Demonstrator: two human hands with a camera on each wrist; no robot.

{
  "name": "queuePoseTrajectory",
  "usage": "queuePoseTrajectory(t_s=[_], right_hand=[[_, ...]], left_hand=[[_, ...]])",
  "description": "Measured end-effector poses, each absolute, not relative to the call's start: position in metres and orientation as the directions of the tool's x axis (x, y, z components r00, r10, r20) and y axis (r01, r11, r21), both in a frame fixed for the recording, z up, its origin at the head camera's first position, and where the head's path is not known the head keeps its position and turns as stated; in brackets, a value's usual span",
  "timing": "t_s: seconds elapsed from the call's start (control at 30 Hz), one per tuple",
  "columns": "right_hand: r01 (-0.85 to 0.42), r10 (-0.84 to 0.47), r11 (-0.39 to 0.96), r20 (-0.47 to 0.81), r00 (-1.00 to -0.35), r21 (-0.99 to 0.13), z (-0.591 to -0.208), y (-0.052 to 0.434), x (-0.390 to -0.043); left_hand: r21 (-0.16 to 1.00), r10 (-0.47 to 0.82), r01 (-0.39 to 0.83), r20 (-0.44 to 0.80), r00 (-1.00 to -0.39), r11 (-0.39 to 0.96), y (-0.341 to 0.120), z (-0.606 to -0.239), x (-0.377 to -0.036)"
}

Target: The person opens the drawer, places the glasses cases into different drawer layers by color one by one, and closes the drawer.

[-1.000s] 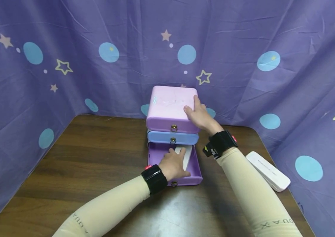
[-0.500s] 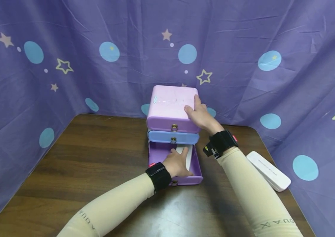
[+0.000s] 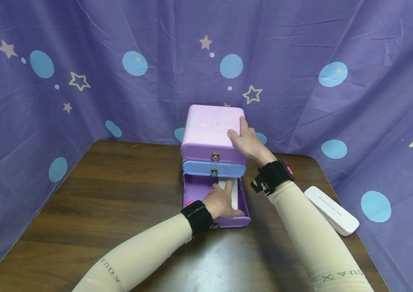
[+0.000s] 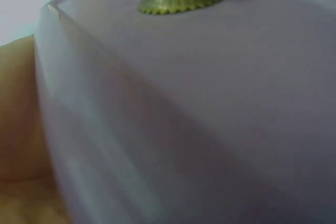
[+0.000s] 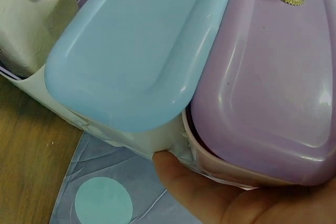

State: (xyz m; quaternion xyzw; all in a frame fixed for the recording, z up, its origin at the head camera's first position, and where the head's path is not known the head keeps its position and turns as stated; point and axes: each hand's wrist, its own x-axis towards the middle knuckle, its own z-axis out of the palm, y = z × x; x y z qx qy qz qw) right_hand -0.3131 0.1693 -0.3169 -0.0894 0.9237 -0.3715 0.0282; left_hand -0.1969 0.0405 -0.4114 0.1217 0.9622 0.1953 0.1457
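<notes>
A small drawer cabinet [image 3: 206, 125] has a pink top, a purple top drawer [image 3: 197, 152] and a blue drawer [image 3: 197, 168]. Below them the purple bottom drawer [image 3: 199, 188] is pulled out. A long white case [image 3: 234, 196] lies along its right side. My left hand [image 3: 221, 202] reaches into this drawer over the case, fingers spread and thumb towards the right wall. In the right wrist view, a fingertip touches the white case [image 5: 26, 30]. My right hand [image 3: 247, 142] rests on the cabinet's upper right edge, thumb on top and other fingers along the side.
A second white case [image 3: 330, 211] with printed lettering lies on the wooden table [image 3: 130, 194], right of my right forearm. Brass ring pulls hang on the drawer fronts. A purple curtain [image 3: 177, 48] with stars and dots stands close behind the cabinet.
My left hand has shifted slightly right inside the drawer. The white case under it has turned from slanted to nearly parallel with the drawer's right wall. My right hand stays where it was.
</notes>
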Motion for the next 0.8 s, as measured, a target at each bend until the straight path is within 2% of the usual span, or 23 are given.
queuePoseTrajectory(t_s=[0.47,0.8], right_hand=[[-0.157,-0.193,0.703,0.027,-0.981,-0.694,-0.317,0.169,-0.315],[-0.157,-0.198,0.699,0.023,-0.980,-0.697,-0.317,0.169,-0.314]], left_hand=[[0.431,0.333,0.218,-0.211,-0.919,0.876,0.039,-0.418,-0.202],[0.437,0.406,0.293,-0.190,-0.894,0.851,0.028,-0.425,-0.204]])
